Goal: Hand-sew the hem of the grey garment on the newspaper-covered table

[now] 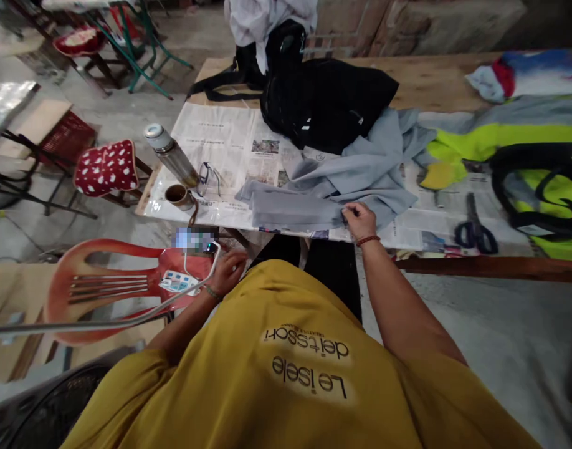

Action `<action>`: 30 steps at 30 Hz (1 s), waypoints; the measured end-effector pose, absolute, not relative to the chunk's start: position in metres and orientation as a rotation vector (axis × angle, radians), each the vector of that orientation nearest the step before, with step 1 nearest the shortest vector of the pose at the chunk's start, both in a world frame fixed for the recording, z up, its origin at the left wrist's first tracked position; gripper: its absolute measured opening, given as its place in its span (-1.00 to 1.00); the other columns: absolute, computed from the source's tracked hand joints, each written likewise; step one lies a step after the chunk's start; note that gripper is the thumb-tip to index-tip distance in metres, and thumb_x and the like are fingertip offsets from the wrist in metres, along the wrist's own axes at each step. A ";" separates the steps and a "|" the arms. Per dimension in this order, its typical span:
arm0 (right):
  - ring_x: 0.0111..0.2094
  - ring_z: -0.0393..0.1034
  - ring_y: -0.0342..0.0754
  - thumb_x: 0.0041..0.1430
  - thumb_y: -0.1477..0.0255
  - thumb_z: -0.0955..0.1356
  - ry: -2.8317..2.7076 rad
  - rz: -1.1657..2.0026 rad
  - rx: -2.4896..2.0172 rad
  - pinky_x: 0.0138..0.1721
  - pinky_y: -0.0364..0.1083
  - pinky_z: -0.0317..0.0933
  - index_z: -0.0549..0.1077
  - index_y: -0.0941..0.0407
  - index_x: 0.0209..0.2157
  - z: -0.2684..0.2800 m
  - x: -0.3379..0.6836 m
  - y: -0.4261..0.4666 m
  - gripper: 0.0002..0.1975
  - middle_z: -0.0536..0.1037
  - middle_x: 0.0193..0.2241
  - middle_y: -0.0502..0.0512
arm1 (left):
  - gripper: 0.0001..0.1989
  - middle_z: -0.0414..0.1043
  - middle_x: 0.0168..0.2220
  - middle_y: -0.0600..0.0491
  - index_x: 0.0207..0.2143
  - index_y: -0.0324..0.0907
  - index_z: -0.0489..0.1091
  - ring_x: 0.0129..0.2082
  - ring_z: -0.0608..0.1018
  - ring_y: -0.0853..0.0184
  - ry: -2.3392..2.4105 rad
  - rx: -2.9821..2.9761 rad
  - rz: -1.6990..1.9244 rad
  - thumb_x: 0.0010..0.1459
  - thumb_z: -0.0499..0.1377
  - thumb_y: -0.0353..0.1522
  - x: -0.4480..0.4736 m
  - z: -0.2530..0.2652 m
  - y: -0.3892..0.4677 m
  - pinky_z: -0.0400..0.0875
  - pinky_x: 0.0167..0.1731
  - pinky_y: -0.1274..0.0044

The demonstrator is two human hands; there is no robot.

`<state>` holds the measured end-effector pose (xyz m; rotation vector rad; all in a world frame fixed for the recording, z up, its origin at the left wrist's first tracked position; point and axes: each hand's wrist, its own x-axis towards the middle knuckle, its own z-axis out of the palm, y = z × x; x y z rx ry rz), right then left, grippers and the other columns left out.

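Note:
My right hand (359,221), with a red bead bracelet on the wrist, pinches the right end of a folded strip of grey fabric (295,209) at the table's front edge. More of the grey fabric lies crumpled behind and to the right of it. My left hand (230,269) hangs low in front of my yellow shirt, beside a red plastic chair (103,249). Its fingers are loosely bent and nothing shows in them. A lit device (195,240) with a white cable is on the chair, close to that hand.
Newspaper covers the wooden table (440,78). On it are a black bag (323,93), a bottle (171,156), a brown cup (178,196), glasses (209,179), scissors (475,231) and yellow-green fabric (514,140). A padded stool (106,168) stands left.

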<state>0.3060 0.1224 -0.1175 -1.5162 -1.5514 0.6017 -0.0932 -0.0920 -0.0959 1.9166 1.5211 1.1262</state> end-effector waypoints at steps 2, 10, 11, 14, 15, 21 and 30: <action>-0.29 0.42 -0.03 0.01 0.40 0.39 -1.553 0.594 -1.510 -0.12 -0.02 0.35 0.51 0.08 -0.44 -0.118 0.306 0.123 -0.95 0.54 -0.39 0.02 | -0.76 0.61 -0.18 -0.12 -0.23 -0.17 0.56 -0.20 0.63 0.26 1.598 1.846 1.060 0.30 0.14 -0.24 -0.110 -0.095 -0.137 0.57 -0.22 0.47; -0.30 0.43 -0.04 0.01 0.37 0.38 -1.550 0.586 -1.487 -0.15 -0.04 0.36 0.51 0.07 -0.44 -0.122 0.307 0.122 -0.92 0.56 -0.40 0.01 | -0.57 0.49 -0.46 0.00 -0.31 -0.21 0.53 -0.46 0.53 0.26 2.370 1.162 0.866 0.28 0.03 -0.09 -0.199 -0.087 -0.217 0.52 -0.35 0.44; -0.29 0.43 -0.03 0.01 0.37 0.39 -1.551 0.585 -1.478 -0.15 -0.04 0.36 0.51 0.07 -0.44 -0.122 0.308 0.122 -0.92 0.57 -0.40 0.01 | -0.59 0.52 -0.38 -0.05 -0.26 -0.24 0.54 -0.37 0.56 0.22 2.498 1.098 0.849 0.28 0.02 -0.14 -0.210 -0.085 -0.206 0.54 -0.25 0.40; -0.29 0.44 -0.03 0.01 0.36 0.39 -1.557 0.589 -1.454 -0.15 -0.03 0.36 0.52 0.07 -0.43 -0.122 0.309 0.122 -0.92 0.56 -0.40 0.02 | -0.64 0.41 0.13 -0.29 -0.04 -0.36 0.51 0.09 0.51 0.06 2.742 1.147 0.642 0.19 0.07 -0.42 -0.232 -0.084 -0.158 0.41 0.16 0.28; -0.30 0.44 -0.03 0.01 0.36 0.39 -1.559 0.591 -1.451 -0.15 -0.03 0.36 0.52 0.07 -0.43 -0.122 0.309 0.122 -0.91 0.56 -0.40 0.02 | -0.58 0.26 0.27 -0.34 0.05 -0.38 0.48 0.21 0.43 0.01 2.744 1.215 0.510 0.15 0.09 -0.49 -0.235 -0.084 -0.143 0.32 0.25 0.23; -0.28 0.44 -0.02 0.03 0.37 0.38 -1.573 0.593 -1.460 -0.14 -0.03 0.36 0.51 0.07 -0.43 -0.123 0.309 0.121 -0.92 0.55 -0.39 0.03 | -0.40 -0.19 0.50 -0.20 0.27 -0.18 0.36 0.44 0.02 -0.26 2.511 1.579 -0.094 0.17 0.10 -0.59 -0.227 -0.090 -0.090 0.14 0.29 -0.04; -0.30 0.42 -0.03 0.05 0.35 0.38 -1.584 0.596 -1.420 -0.15 -0.02 0.36 0.51 0.06 -0.40 -0.123 0.311 0.118 -0.91 0.55 -0.39 0.03 | -0.66 0.30 0.21 -0.41 0.07 -0.49 0.33 0.18 0.41 -0.18 2.716 1.220 -0.177 0.24 0.08 -0.57 -0.254 -0.056 -0.123 0.42 0.01 0.07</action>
